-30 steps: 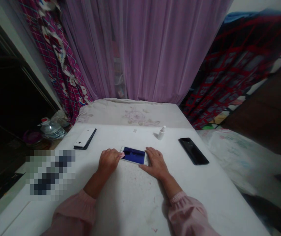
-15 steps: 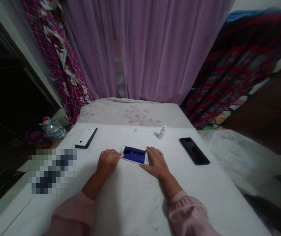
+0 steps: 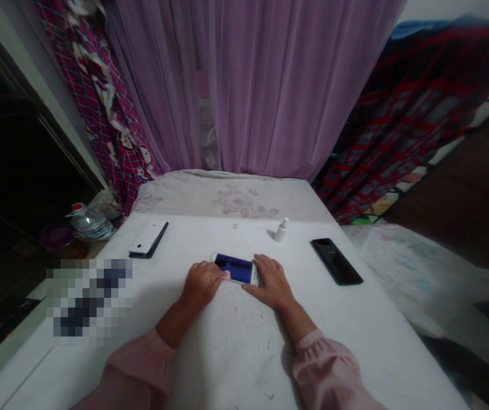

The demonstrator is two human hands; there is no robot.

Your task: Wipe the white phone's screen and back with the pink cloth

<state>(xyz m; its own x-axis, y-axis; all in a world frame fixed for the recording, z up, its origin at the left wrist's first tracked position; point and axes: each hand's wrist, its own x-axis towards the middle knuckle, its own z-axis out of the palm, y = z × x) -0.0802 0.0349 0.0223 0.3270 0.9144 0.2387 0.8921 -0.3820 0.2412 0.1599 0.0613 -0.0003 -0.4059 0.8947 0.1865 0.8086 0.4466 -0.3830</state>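
Observation:
A white smartphone (image 3: pixel 235 269) with a dark blue screen lies face up on the white table (image 3: pixel 244 353). My left hand (image 3: pixel 202 282) is closed on a small pink cloth (image 3: pixel 225 275), which touches the phone's near edge towards its left end. At the phone's right end, my right hand (image 3: pixel 273 280) grips it, thumb on the near side and fingers on the far side. Beyond the phone a small white spray bottle (image 3: pixel 281 230) stands upright.
A black smartphone (image 3: pixel 337 261) lies at the right. At the left, a white phone (image 3: pixel 149 238) rests on a dark one. A pixelated dark item (image 3: pixel 93 299) is nearer on the left. Behind the table hang purple curtains (image 3: pixel 270 91); a water bottle (image 3: pixel 93 221) stands beyond the left edge.
My left hand has slid the pink cloth rightward and slightly nearer, along the phone's near edge. My right hand stays at the phone's right end.

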